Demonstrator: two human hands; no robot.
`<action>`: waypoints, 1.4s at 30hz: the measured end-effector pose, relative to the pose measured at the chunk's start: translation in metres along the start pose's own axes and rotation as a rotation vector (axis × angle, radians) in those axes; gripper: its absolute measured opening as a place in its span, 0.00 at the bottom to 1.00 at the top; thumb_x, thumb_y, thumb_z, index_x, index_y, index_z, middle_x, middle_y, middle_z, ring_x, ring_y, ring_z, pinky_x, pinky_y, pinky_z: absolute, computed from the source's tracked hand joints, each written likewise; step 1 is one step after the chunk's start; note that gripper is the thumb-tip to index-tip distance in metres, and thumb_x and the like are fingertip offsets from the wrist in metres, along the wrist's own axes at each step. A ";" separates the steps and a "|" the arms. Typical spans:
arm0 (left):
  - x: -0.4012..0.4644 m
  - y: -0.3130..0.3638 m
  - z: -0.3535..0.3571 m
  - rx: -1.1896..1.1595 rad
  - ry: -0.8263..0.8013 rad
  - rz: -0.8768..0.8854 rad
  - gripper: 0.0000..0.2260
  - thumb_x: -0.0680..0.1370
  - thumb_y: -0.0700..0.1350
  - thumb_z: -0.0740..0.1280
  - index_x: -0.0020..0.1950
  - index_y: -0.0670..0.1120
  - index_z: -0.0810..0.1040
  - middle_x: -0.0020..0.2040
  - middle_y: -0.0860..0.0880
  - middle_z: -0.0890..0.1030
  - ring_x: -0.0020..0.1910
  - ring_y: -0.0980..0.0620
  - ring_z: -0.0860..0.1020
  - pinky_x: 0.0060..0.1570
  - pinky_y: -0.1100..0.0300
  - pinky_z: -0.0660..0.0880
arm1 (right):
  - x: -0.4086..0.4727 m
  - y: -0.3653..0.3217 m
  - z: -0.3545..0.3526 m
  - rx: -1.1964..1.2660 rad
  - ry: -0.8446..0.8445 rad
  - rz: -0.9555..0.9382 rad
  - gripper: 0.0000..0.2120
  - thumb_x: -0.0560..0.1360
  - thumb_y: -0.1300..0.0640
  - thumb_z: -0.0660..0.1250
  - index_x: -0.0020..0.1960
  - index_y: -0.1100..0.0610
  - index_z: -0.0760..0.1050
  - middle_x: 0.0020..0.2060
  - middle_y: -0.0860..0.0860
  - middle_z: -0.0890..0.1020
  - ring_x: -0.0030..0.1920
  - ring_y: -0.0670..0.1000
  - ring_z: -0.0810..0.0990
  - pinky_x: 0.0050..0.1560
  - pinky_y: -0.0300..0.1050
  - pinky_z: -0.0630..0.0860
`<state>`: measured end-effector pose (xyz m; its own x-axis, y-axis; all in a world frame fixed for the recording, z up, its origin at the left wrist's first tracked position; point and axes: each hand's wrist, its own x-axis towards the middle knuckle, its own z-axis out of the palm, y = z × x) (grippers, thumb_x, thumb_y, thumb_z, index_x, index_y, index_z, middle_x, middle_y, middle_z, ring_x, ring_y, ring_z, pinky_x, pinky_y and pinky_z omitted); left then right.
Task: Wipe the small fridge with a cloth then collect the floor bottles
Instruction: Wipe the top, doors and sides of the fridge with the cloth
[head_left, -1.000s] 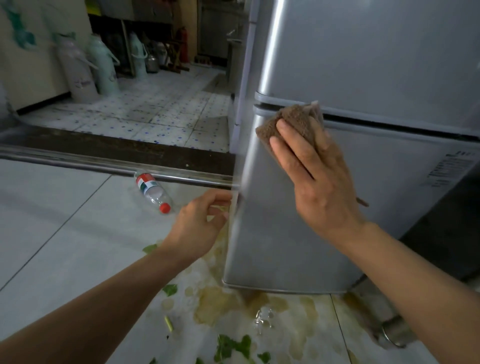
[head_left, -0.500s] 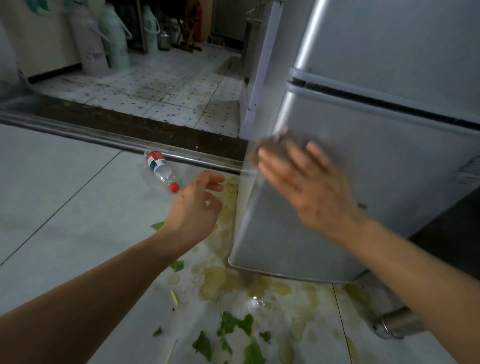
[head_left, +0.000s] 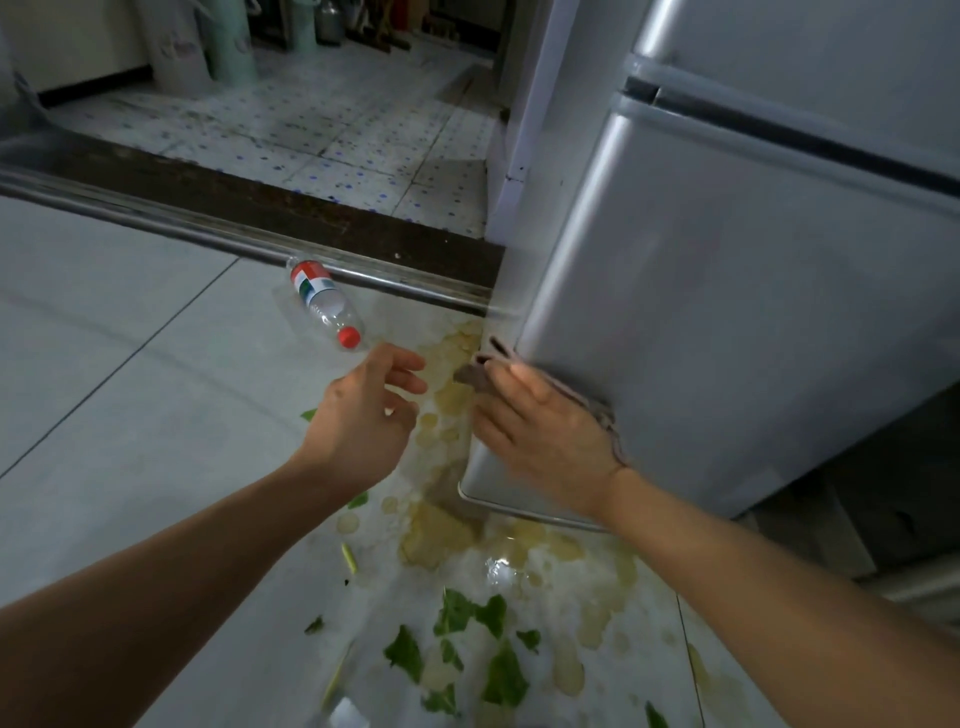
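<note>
Right hand (head_left: 545, 441) presses the brown cloth (head_left: 475, 375) flat on the fridge (head_left: 727, 322) door's lower corner, fingers straight for broad contact. Left hand (head_left: 363, 410) beside it hovers loosely curled, holding nothing (likely balance). Beyond its fingertips lies a bottle (head_left: 324, 304) on the floor, uncollected.

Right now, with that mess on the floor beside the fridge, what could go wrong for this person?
Three things seem possible. The yellowish spill and the leaves lie right below the fridge, so a step there might slip. The cloth under the right hand is near the door's bottom corner and could dip into that spill and smear it. The bottle lies on its side by the metal rail; a nudge from the left hand might roll it off.
</note>
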<state>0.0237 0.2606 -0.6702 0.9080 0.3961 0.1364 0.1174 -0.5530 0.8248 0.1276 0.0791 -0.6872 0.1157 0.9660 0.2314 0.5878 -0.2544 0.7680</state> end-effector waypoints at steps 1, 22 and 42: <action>-0.002 0.002 0.000 0.002 -0.009 0.002 0.16 0.75 0.34 0.65 0.59 0.50 0.73 0.50 0.54 0.80 0.45 0.55 0.80 0.43 0.64 0.75 | -0.006 -0.005 0.001 -0.014 -0.083 -0.033 0.14 0.76 0.58 0.60 0.59 0.57 0.77 0.60 0.55 0.79 0.67 0.61 0.71 0.74 0.56 0.52; 0.015 0.052 0.072 0.071 0.064 0.043 0.10 0.76 0.47 0.66 0.55 0.49 0.69 0.50 0.50 0.78 0.51 0.47 0.77 0.49 0.54 0.73 | -0.130 0.020 0.032 0.072 0.010 0.123 0.34 0.69 0.73 0.58 0.73 0.53 0.63 0.69 0.46 0.67 0.72 0.54 0.63 0.72 0.52 0.57; 0.011 0.056 0.073 0.125 0.093 0.032 0.10 0.78 0.48 0.65 0.56 0.47 0.69 0.49 0.50 0.76 0.47 0.48 0.74 0.48 0.52 0.74 | -0.186 0.027 0.019 0.230 0.036 0.490 0.35 0.61 0.67 0.66 0.68 0.59 0.63 0.63 0.57 0.62 0.57 0.61 0.67 0.56 0.55 0.76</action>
<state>0.0699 0.1810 -0.6627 0.8716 0.4400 0.2163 0.1435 -0.6508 0.7456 0.1376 -0.1063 -0.7210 0.3953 0.7332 0.5533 0.6320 -0.6542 0.4154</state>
